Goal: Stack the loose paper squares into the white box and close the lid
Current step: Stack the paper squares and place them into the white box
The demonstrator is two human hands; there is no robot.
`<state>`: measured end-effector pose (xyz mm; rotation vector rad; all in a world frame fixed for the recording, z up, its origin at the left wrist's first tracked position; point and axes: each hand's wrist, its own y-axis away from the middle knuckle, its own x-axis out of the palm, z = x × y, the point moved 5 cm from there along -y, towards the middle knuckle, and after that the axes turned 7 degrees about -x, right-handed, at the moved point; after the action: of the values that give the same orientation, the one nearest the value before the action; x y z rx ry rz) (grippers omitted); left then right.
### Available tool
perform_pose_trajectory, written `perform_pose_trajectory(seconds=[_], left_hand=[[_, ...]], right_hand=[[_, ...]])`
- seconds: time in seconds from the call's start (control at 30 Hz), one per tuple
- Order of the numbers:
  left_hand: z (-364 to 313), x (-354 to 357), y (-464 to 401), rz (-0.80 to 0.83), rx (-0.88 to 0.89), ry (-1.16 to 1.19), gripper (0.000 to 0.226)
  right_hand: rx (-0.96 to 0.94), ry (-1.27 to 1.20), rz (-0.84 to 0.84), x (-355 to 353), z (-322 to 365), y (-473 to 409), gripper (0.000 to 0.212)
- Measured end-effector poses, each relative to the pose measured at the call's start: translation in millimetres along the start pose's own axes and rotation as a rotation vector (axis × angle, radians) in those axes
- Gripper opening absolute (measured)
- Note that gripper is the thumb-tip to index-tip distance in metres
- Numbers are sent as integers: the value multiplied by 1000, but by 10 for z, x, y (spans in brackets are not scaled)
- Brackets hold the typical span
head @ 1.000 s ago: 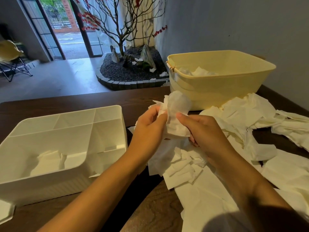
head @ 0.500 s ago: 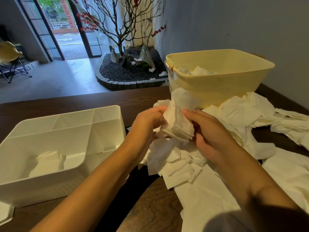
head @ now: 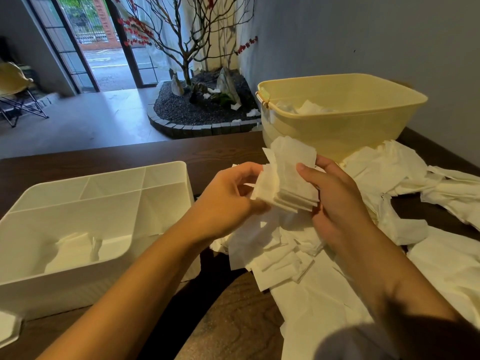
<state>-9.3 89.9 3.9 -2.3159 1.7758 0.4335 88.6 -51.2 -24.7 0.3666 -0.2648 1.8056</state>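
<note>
A thick stack of white paper squares (head: 287,181) is held above the table between both hands. My left hand (head: 228,201) grips its left edge and my right hand (head: 335,201) clamps its right side with the thumb on top. Below them lies a heap of loose paper squares (head: 275,255) on the dark wooden table (head: 233,326). The white box (head: 166,178) stands open at the left, divided into compartments, with a few paper squares (head: 75,245) lying in its large front compartment. Its lid is not clearly seen.
A pale yellow plastic tub (head: 342,126) with some paper inside stands at the back right. More white sheets (head: 428,255) cover the table's right side. A white object's corner (head: 7,331) pokes in at the bottom left. A wall runs along the right.
The crumpled bundle between my hands has been squared into a neater stack and tilted flatter. Both hands shifted slightly, still gripping it above the heap.
</note>
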Motion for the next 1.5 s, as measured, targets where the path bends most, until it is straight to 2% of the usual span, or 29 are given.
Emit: perform_pose_trajectory(seconds=[0.13, 0.3, 0.4, 0.47, 0.6, 0.67, 0.73, 0.83, 0.9, 0.97, 1.1, 1.27, 1.4, 1.5], left_hand=[[-79, 20, 52, -63, 80, -42, 40], [-169, 42, 126, -66, 200, -48, 63], [-202, 55, 130, -70, 258, -154, 42], [-171, 49, 110, -75, 246, -154, 28], [-145, 13, 80, -138, 227, -128, 22], [-134, -35, 67, -191, 202, -99, 18], [-99, -113, 45, -249, 165, -84, 17], [-90, -214, 30, -293, 139, -93, 13], [-103, -265, 33, -340, 133, -136, 8], [-115, -304, 39, -394, 128, -149, 6], [-145, -253, 50, -298, 133, -70, 18], [-221, -138, 82, -146, 172, 52, 17], [-141, -120, 61, -104, -8, 172, 34], [-83, -119, 51, -135, -123, 223, 41]], right_hand=[[-26, 101, -28, -17, -6, 46, 25], [-19, 167, -64, -60, -18, 34, 35], [-25, 202, -46, -41, -2, 44, 37], [-27, 197, -33, -29, 9, 58, 26], [40, 188, 75, 66, -5, 105, 12], [29, 78, 155, 117, 5, 111, 17], [-55, 39, 244, 142, 50, 107, 32], [-161, 256, 327, 167, 99, 136, 38], [-204, 407, 292, 176, 139, 171, 19], [-254, 436, 241, 183, 188, 211, 17], [-317, 381, 232, 201, 270, 258, 16], [-333, 348, 319, 265, 249, 306, 14], [-219, 266, 251, 237, 182, 246, 12], [-147, 129, 318, 266, 163, 235, 17]])
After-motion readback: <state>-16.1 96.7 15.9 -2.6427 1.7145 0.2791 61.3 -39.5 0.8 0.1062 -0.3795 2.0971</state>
